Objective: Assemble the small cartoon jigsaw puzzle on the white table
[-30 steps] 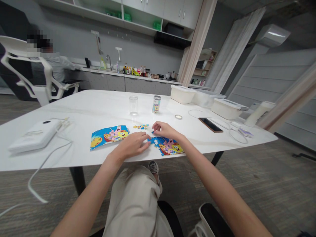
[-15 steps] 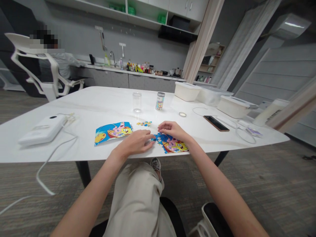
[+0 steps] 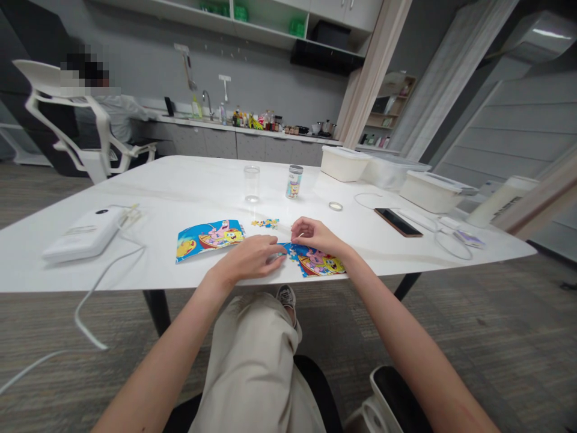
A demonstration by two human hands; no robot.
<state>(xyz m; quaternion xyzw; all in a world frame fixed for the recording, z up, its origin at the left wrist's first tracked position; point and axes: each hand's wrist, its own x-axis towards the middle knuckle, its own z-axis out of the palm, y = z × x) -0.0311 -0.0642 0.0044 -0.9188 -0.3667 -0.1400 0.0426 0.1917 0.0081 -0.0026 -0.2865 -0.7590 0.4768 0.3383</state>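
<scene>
A partly assembled cartoon jigsaw puzzle (image 3: 322, 263) lies near the table's front edge, its left side jagged. My left hand (image 3: 253, 257) is closed at that side, thumb and fingers around a small blue puzzle piece (image 3: 283, 248). Over the puzzle's upper left rests my right hand (image 3: 316, 234), fingers curled together; whatever their tips hold is hidden. To the left, a slightly bent picture sheet (image 3: 202, 240) bears the same cartoon. Loose puzzle pieces (image 3: 265, 223) lie in a small heap beyond my hands.
Behind the pieces stand a clear jar (image 3: 252, 184) and a cartoon-printed can (image 3: 294, 182), with a ring-shaped lid (image 3: 335, 205) nearby. A phone (image 3: 398, 222), cables and white boxes (image 3: 344, 165) occupy the right. A white device (image 3: 85, 234) with a cable sits left. A person sits far left.
The view has shifted slightly. My hands stay at the puzzle's left side in nearly the same pose; the puzzle, sheet and loose pieces keep their places.
</scene>
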